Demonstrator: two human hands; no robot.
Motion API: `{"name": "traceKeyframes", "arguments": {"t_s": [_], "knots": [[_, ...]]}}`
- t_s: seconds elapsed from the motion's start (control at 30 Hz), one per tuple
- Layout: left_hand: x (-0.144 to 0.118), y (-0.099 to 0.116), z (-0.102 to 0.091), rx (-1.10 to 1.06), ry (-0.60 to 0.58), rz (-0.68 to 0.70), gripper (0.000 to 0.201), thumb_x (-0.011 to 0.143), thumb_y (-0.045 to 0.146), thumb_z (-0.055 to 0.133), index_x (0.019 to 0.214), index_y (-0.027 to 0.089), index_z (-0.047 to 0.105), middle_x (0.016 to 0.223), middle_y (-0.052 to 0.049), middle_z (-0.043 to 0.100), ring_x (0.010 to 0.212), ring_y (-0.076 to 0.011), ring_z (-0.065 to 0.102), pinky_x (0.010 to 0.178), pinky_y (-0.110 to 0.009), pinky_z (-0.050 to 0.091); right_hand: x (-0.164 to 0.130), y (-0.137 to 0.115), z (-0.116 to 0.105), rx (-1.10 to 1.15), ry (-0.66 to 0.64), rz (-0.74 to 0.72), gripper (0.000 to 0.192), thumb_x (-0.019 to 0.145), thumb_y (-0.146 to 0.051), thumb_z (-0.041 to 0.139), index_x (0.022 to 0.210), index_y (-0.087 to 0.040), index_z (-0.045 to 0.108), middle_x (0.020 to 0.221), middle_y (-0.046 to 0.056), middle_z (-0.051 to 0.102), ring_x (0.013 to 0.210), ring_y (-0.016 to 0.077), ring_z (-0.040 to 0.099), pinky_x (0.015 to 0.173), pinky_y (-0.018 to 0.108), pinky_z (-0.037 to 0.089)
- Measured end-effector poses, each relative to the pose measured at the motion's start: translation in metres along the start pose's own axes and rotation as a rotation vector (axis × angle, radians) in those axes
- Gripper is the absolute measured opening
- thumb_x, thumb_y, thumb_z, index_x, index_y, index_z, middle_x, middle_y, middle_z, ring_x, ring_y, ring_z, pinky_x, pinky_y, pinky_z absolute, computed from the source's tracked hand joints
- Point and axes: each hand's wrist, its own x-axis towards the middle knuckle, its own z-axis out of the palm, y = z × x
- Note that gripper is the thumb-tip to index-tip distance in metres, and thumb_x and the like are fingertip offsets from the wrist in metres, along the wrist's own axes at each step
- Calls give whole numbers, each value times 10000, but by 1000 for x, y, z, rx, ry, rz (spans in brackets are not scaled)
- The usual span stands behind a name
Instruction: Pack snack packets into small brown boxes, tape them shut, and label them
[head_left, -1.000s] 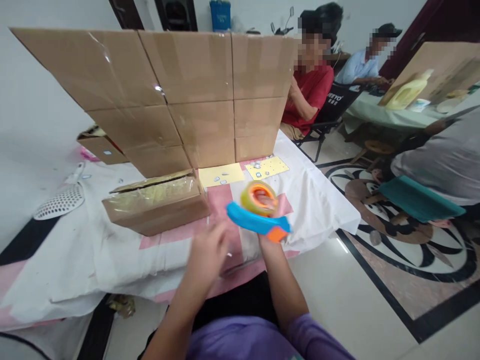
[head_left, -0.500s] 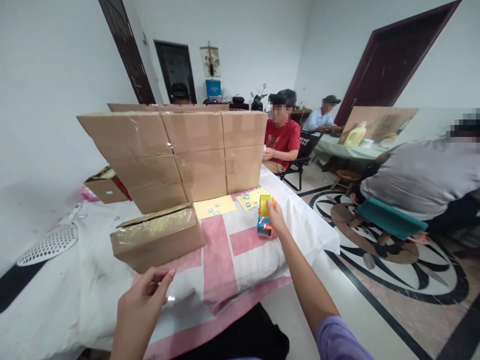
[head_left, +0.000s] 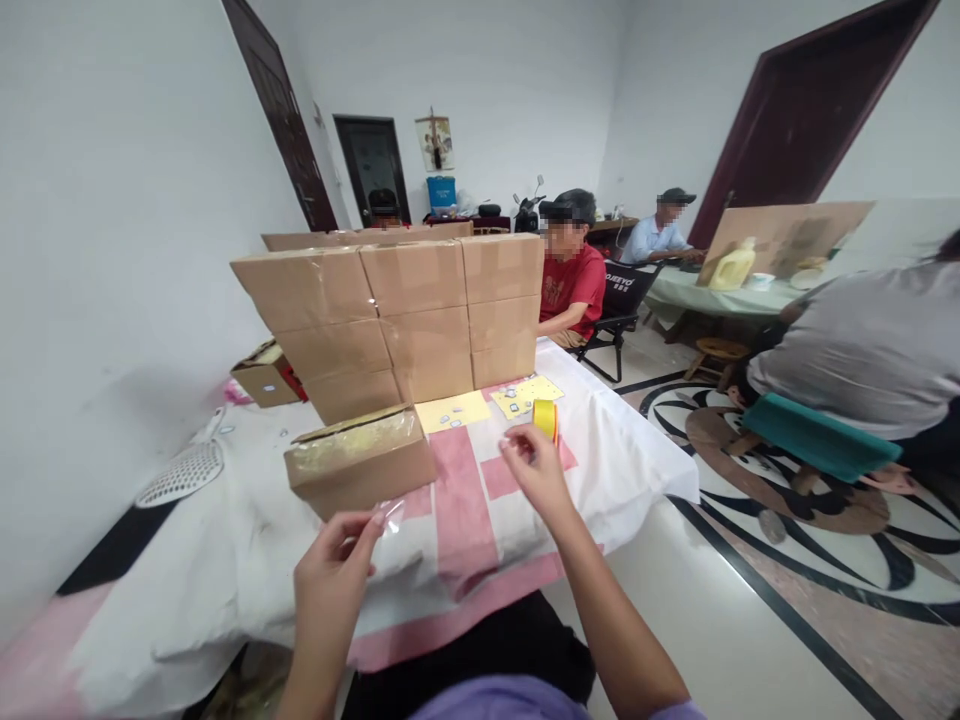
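A strip of clear tape is pinched between the thumb and fingertips of the left hand, which is raised above the near edge of the table. The other fingers of this hand curl loosely inward. The tape is glossy and see-through, and it sticks up from the fingertips toward a small cardboard box.

The right hand hovers over the middle of the table with its fingers partly open and bent. It holds nothing that can be seen. Just beyond its fingertips, a yellow tape roll stands on edge on the table; whether the fingers touch it cannot be told.

The small cardboard box lies on the table ahead of the left hand, its top covered with shiny clear tape. Behind it rises a stacked wall of sealed cardboard boxes. Two yellow sheets with small pieces on them lie flat at the foot of the wall, near the tape roll. The table is covered with a white cloth with pink bands.

To the far left lies a white perforated scoop. Beyond the boxes, a seated person in a red shirt faces this way.
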Motion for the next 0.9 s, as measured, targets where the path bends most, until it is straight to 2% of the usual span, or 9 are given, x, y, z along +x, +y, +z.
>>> {"name": "traceKeyframes", "arguments": {"t_s": [0.13, 0.23, 0.37, 0.53, 0.67, 0.73, 0.8, 0.87, 0.9], "knots": [[-13, 14, 10, -76, -51, 46, 333, 744, 516, 757, 818, 197, 698, 733, -4, 663, 585, -125, 574, 428, -198, 466, -26, -55, 42, 103, -464, -82, 100, 872, -290, 698, 951, -229, 700, 916, 27, 645, 832, 192, 596, 711, 316, 449], [-20, 18, 10, -103, -76, 80, 294, 769, 484, 744, 822, 198, 698, 732, 1, 665, 560, -113, 560, 420, -196, 456, -30, -68, 59, 137, -607, -106, 8, 882, -223, 696, 888, -221, 700, 917, 22, 641, 862, 182, 612, 725, 304, 451], [-23, 11, 7, -109, -64, 79, 294, 777, 481, 744, 839, 197, 698, 765, -10, 681, 576, -115, 570, 429, -200, 465, -32, -70, 64, 97, -630, -221, 111, 914, -151, 653, 823, -214, 649, 872, 14, 626, 875, 190, 594, 789, 330, 457], [-17, 1, 7, -79, -118, 10, 404, 757, 562, 752, 911, 195, 683, 828, -42, 717, 613, -154, 641, 443, -230, 498, -41, -77, 62, -185, -580, -407, 128, 975, -183, 584, 861, -219, 631, 913, 53, 628, 937, 243, 522, 833, 397, 430], [-6, -6, -2, 49, -146, -23, 591, 763, 603, 739, 1194, 224, 599, 919, -45, 758, 490, -146, 623, 478, -279, 520, -40, -82, 58, -204, -572, -418, 144, 999, -179, 517, 892, -221, 604, 934, 66, 619, 955, 253, 512, 843, 410, 432], [5, -11, -11, 177, -99, -15, 584, 810, 629, 675, 1224, 227, 588, 1006, -72, 768, 456, -146, 604, 488, -302, 515, -32, -82, 51, -163, -501, -400, 145, 1006, -179, 490, 902, -224, 580, 937, 68, 606, 947, 252, 517, 843, 409, 434], [20, -14, -18, 313, 5, 93, 488, 878, 618, 589, 1149, 215, 640, 1069, -97, 762, 553, -178, 657, 585, -339, 551, -18, -83, 41, -147, -433, -382, 139, 1015, -201, 479, 908, -230, 563, 936, 70, 595, 941, 254, 522, 849, 413, 432], [41, -13, -20, 429, 101, 321, 404, 938, 546, 532, 1116, 211, 672, 1172, -115, 740, 864, -242, 731, 828, -389, 571, -1, -84, 32, -170, -439, -383, 141, 1022, -228, 478, 910, -238, 563, 954, 74, 595, 959, 260, 524, 874, 420, 430], [53, -11, -18, 489, 116, 454, 381, 960, 504, 511, 1142, 213, 674, 1255, -121, 711, 1063, -267, 704, 970, -414, 530, 8, -85, 28, -190, -470, -391, 145, 1025, -237, 475, 915, -241, 569, 975, 76, 598, 976, 262, 525, 889, 423, 430]]}}
